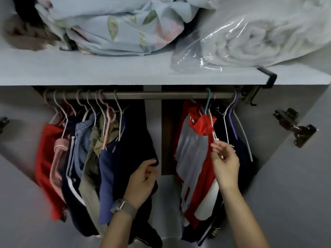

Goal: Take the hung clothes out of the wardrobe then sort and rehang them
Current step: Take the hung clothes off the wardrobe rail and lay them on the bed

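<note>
Both forearms are raised from the lower edge of the view toward the hanging rail (161,95), the landmark used below. Left hand (142,181): palm turned inward, fingers curled, fingertips pinching the edge of a dark navy garment (138,140) at the right end of the left group of clothes. A grey-strapped wristwatch (120,206) is worn on this wrist. Right hand (226,165): lifted below the right part of the rail, fingers loosely bent with a narrow gap between thumb and forefinger, held at the lower end of a white hanger (214,130). Whether anything is actually gripped cannot be told because of blur.

Clothes are hung in two groups under the rail, with a bare gap between them. Left group, from the left: red garment (45,158), pink hanger (57,158), navy piece with white stripes (71,176), denim (83,140), olive (93,158), blue (107,176), then the dark navy one. Right group: red-and-grey shirt (193,158) on a teal hanger (207,102), and dark items on white and purple hangers (232,119).

Above the rail, on the shelf (89,72), floral bedding (116,27) and a bagged white blanket (259,42) are stored. No legible writing is resolved.
</note>
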Demonstrator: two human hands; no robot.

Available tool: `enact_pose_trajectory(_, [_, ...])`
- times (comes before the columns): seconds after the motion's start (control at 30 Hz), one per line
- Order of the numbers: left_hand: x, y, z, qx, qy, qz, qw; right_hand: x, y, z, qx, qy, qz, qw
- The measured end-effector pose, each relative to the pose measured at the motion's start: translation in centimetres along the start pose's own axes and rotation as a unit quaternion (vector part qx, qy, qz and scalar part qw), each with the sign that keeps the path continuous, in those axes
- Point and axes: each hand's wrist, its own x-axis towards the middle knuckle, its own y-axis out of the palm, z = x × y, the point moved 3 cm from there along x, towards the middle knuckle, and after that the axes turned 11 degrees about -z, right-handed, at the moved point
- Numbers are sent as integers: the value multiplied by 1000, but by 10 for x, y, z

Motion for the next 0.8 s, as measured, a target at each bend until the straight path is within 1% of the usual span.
enact_pose_trajectory(0.07, [23,-9,-1,10,9,-8,1000,19,14,1,-55,-37,-10,998])
enact_pose_trajectory(0.17, [50,-23,1,20,21,-13,1000,52,40,-8,-203,-70,56,975])
enact_pose_trajectory(0.2, [57,-28,4,23,28,-19,999,61,48,-12,-245,-67,75,964])
enact_pose_trajectory(0.23, [63,-32,6,26,37,-32,998,66,55,-12,-263,-54,79,960])
enact_pose_trajectory(0.27, [69,-37,8,27,46,-54,997,73,61,-15,-264,-50,72,961])
enact_pose_trajectory(0.33, [78,-47,11,31,67,-122,990,81,75,-15,-241,-29,53,969])
enact_pose_trajectory(0.4, [83,-57,15,34,80,-183,979,94,91,-17,-194,17,40,980])
enact_pose_trajectory(0.43, [83,-62,16,34,76,-202,976,99,100,-17,-171,48,43,983])
enact_pose_trajectory(0.47, [84,-67,18,29,69,-214,974,105,110,-20,-162,62,48,984])
enact_pose_trajectory(0.53, [87,-74,22,21,62,-225,972,111,128,-32,-181,55,34,981])
enact_pose_trajectory(0.6, [90,-79,26,32,72,-232,970,107,143,-37,-180,51,-6,982])
enact_pose_trajectory(0.63, [91,-81,28,39,72,-235,969,100,149,-32,-155,62,-17,986])
enact_pose_trajectory(0.67, [92,-82,30,41,68,-236,968,92,158,-25,-129,75,-12,989])
enact_pose_trajectory(0.7, [94,-84,30,44,64,-236,969,85,169,-19,-105,94,14,990])
enact_pose_trajectory(0.8, [101,-85,32,62,58,-213,973,57,196,0,-42,126,111,985])
